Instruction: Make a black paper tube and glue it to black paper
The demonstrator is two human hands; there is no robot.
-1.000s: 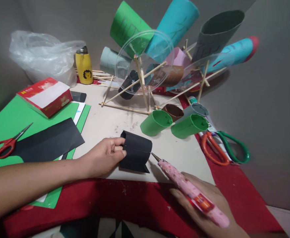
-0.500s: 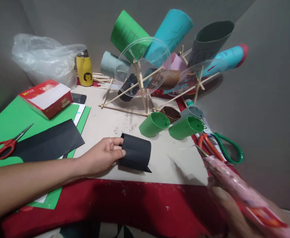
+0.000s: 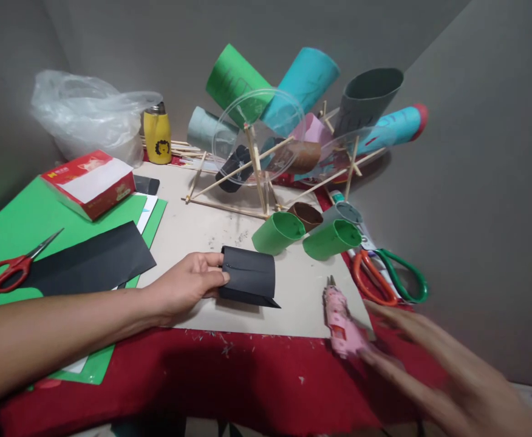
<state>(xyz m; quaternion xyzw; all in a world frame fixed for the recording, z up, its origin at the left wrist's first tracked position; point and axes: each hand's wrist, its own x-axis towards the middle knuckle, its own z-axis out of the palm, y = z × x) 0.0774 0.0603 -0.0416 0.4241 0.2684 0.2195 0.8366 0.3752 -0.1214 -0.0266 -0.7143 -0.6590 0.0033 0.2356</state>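
Pinched by its left edge, a rolled black paper tube point(image 3: 250, 276) is in my left hand point(image 3: 193, 280), just over the pale board. A loose flap sticks out at the tube's lower right, and a thin line runs along its upper side. To the right lies a pink glue gun point(image 3: 337, 318), nozzle pointing away from me, across the board's front edge. My right hand point(image 3: 443, 364), blurred by motion, is beside the glue gun with fingers spread and nothing in them. Whether a fingertip still touches the gun's rear end is unclear.
Green paper tubes point(image 3: 279, 233) stand behind the black one, before a stick frame point(image 3: 225, 206) bearing a clear wheel with coloured cups. Orange-handled scissors point(image 3: 375, 279) lie at right. Red scissors point(image 3: 8, 272), black paper point(image 3: 93, 258) and a red tissue box point(image 3: 90, 182) are at left.
My right hand has put the pink glue gun down on the board's edge and opened away from it. A thin line now shows on the black tube, which my left hand still holds.
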